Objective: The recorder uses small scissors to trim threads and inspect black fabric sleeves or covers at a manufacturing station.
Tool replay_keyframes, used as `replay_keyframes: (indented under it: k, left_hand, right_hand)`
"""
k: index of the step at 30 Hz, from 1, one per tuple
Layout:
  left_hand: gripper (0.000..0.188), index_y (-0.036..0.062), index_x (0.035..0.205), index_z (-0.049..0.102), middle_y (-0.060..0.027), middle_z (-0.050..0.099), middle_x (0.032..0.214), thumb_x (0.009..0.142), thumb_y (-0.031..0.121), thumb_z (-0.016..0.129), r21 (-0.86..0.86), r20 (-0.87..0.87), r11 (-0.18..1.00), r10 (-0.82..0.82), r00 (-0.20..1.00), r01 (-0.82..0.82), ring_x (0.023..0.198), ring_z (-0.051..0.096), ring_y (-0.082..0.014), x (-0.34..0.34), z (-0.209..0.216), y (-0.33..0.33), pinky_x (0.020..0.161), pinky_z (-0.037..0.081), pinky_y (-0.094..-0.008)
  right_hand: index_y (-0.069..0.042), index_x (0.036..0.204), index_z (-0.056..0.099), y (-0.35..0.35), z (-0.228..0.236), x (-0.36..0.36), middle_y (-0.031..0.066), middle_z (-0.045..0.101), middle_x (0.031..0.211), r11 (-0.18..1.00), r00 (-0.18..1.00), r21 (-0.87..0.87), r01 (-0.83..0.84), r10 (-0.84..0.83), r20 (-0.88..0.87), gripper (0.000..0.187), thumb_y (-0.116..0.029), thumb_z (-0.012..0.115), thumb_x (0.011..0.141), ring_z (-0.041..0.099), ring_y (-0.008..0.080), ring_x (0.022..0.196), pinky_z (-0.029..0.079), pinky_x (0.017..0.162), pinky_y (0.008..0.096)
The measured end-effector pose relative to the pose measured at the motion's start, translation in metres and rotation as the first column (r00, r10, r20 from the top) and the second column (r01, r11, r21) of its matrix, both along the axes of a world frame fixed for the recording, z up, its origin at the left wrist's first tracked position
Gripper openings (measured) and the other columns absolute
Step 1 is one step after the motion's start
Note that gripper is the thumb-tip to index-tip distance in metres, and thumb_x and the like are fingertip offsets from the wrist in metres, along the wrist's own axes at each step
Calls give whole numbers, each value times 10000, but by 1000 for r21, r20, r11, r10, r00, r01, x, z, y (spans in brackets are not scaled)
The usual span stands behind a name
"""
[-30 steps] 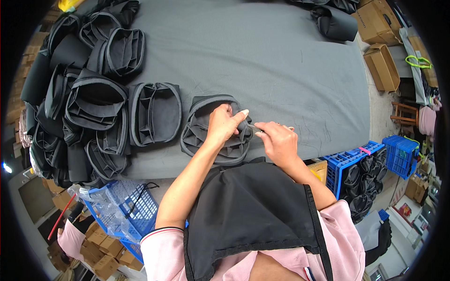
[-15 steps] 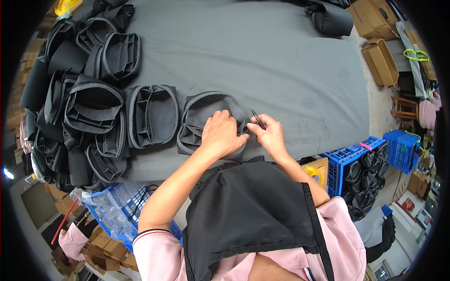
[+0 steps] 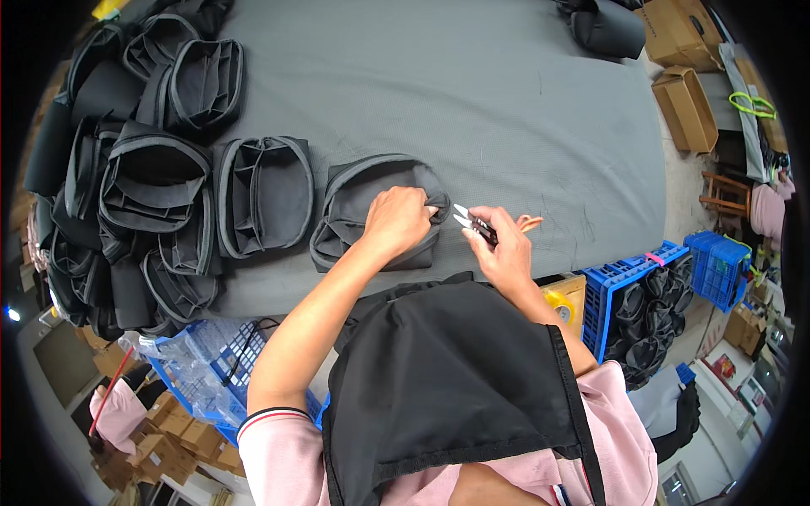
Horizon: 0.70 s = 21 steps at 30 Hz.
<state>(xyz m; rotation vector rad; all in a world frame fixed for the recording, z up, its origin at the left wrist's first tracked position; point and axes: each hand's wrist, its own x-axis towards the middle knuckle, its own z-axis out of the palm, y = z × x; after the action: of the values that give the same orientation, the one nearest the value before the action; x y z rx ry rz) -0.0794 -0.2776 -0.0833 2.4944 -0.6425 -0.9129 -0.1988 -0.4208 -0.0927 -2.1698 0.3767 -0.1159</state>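
Note:
In front of me on the grey cloth stands an open black fabric case [image 3: 350,202] with inner dividers and a grey-edged rim. My left hand [image 3: 396,221] lies over the case, fingers curled and pinching its right rim. Just right of that rim, my right hand [image 3: 508,249] grips a pair of thread snips [image 3: 482,228]. Their two pale blades are spread apart and point at the pinched edge, not touching it. Whatever lies under the left fingertips is hidden. A similar case [image 3: 283,198] sits immediately to the left.
Several more black cases [image 3: 156,181] are heaped along the table's left side. A black roll-shaped piece [image 3: 607,29] lies at the far right. Blue crates [image 3: 597,308] stand below the near right edge, beside yellow tape [image 3: 561,305]. Another blue crate [image 3: 198,371] is near left.
My right hand has drawn back to the right and turned the snips, whose blades now show spread. The left hand has closed onto the case's right rim. The view has shifted slightly.

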Motion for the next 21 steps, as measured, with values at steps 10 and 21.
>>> replay_keyframes:
  k: [10, 21]
  left_hand:
    - [267, -40, 761, 636, -231, 607, 714, 777, 225, 618, -88, 41, 993, 87, 995, -83, 746, 604, -377, -3, -12, -2, 697, 464, -444]
    - [237, -33, 748, 634, -219, 619, 704, 786, 199, 597, -85, 44, 981, 176, 983, -172, 697, 617, -368, -14, -11, -3, 669, 481, -444]
  right_hand:
    - [-76, 898, 604, -15, 25, 22, 42, 584, 715, 843, 934, -445, -303, 355, 37, 180, -160, 653, 748, 584, 228, 625, 438, 572, 336]
    - [-82, 883, 620, -15, 38, 36, 37, 585, 694, 707, 866, -526, -473, 482, -131, 168, -167, 657, 744, 580, 234, 618, 447, 575, 333]
